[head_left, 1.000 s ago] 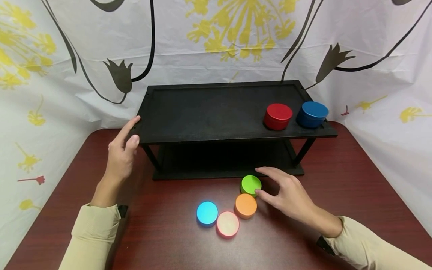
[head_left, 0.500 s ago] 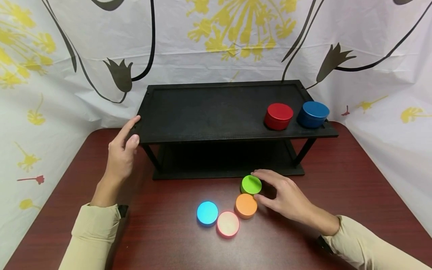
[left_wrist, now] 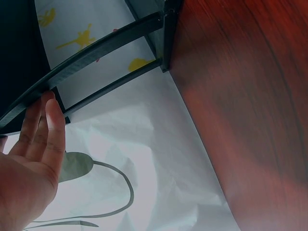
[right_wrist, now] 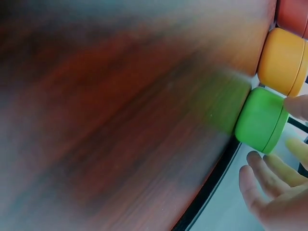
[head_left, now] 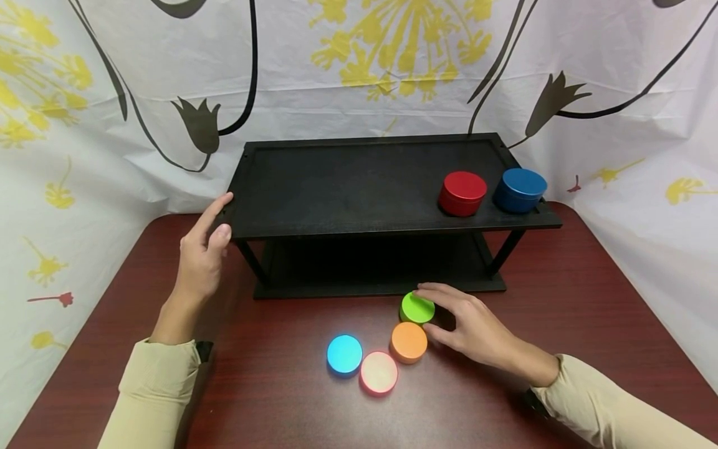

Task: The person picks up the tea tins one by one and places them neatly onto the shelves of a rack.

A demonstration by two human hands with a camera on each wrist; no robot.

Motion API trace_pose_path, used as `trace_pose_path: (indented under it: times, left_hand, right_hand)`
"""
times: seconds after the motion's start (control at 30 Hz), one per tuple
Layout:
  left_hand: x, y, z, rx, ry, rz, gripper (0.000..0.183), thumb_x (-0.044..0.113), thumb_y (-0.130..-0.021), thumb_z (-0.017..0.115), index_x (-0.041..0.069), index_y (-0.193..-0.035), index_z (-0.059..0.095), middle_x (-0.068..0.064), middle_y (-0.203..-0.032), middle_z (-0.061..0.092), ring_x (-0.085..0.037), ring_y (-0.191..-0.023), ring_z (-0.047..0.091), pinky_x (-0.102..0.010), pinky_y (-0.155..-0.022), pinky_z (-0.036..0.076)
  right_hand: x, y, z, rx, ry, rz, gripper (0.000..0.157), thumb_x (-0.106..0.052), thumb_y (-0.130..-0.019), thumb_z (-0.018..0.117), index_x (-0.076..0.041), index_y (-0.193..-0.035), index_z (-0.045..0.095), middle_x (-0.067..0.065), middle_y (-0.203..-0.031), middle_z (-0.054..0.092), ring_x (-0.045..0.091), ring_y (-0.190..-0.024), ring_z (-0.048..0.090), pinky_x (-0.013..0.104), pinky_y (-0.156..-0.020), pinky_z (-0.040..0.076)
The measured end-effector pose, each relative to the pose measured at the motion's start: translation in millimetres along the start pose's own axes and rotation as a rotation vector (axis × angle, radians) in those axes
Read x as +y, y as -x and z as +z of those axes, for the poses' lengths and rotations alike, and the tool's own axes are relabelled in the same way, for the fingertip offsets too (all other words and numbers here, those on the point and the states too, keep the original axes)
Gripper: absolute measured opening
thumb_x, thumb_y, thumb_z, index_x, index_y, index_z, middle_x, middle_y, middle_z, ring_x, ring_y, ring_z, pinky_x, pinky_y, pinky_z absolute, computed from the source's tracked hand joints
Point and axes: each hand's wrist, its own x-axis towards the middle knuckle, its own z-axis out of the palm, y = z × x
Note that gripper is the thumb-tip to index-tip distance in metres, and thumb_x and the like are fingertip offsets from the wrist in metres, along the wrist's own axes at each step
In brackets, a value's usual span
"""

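In the head view my right hand [head_left: 473,324] is at a small green round tin [head_left: 417,307], forefinger over its far edge and thumb at its near side. The right wrist view has the thumb [right_wrist: 297,107] against the tin's lid, with the other fingers bent around the opposite side. An orange tin [head_left: 408,342] stands beside the green one, followed by a pink-rimmed tin [head_left: 378,373] and a light blue tin [head_left: 344,355]. My left hand [head_left: 202,255] rests at the left end of the black two-tier shelf [head_left: 336,187], fingers extended to its upper board's edge.
A larger red tin [head_left: 462,194] and a dark blue tin [head_left: 519,190] stand on the upper board's right end. The shelf's lower board [head_left: 370,274] lies just behind the small tins. A printed white curtain [head_left: 359,75] hangs behind the reddish-brown table [head_left: 269,386].
My right hand has moved a little left, its forefinger coming over the green tin's far edge. The left hand and all the tins have kept their places.
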Motion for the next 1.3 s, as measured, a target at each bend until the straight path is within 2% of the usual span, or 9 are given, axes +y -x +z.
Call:
trace_pose_path:
  times: [0.4,0.7,1.0,1.3]
  left_hand:
    - [0.1,0.0,0.5,-0.006,-0.007,0.007,0.046,0.017,-0.1,0.048,0.015,-0.145,0.054,-0.001,-0.065,0.04,-0.009,-0.055,0.04,-0.022,-0.055,0.035]
    - [0.4,0.1,0.3,-0.005,-0.016,0.006,0.046,0.017,-0.099,0.048,0.015,-0.145,0.054,-0.002,-0.064,0.041,-0.009,-0.055,0.041,-0.022,-0.055,0.036]
    - [1.0,0.6,0.7,-0.005,-0.007,0.0,0.046,0.018,-0.1,0.048,0.015,-0.145,0.054,0.001,-0.064,0.04,-0.009,-0.053,0.04,-0.022,-0.054,0.036]
    - [0.5,0.8,0.9,-0.003,0.0,0.008,0.046,0.016,-0.099,0.047,0.011,-0.145,0.054,0.001,-0.065,0.041,-0.009,-0.054,0.041,-0.021,-0.056,0.037]
  right_hand:
    - [1.4,-5.7,-0.2,-0.077,-0.008,0.011,0.052,-0.017,-0.084,0.079,-0.014,-0.134,0.063,0.006,-0.137,0.056,0.018,-0.115,0.058,0.04,-0.092,0.053]
    - [2.5,-6.0,1.9,-0.056,0.003,-0.008,0.047,-0.017,-0.084,0.08,-0.014,-0.128,0.064,-0.001,-0.127,0.057,0.01,-0.106,0.057,0.036,-0.088,0.053]
    - [1.8,-4.4,2.3,-0.049,0.011,0.014,0.047,-0.018,-0.083,0.08,-0.016,-0.127,0.065,-0.001,-0.126,0.056,0.011,-0.105,0.057,0.037,-0.088,0.054]
    - [1.1,-5.3,-0.7,-0.022,-0.008,-0.006,0.046,-0.02,-0.082,0.081,-0.016,-0.125,0.065,-0.002,-0.125,0.056,0.011,-0.103,0.057,0.037,-0.085,0.054]
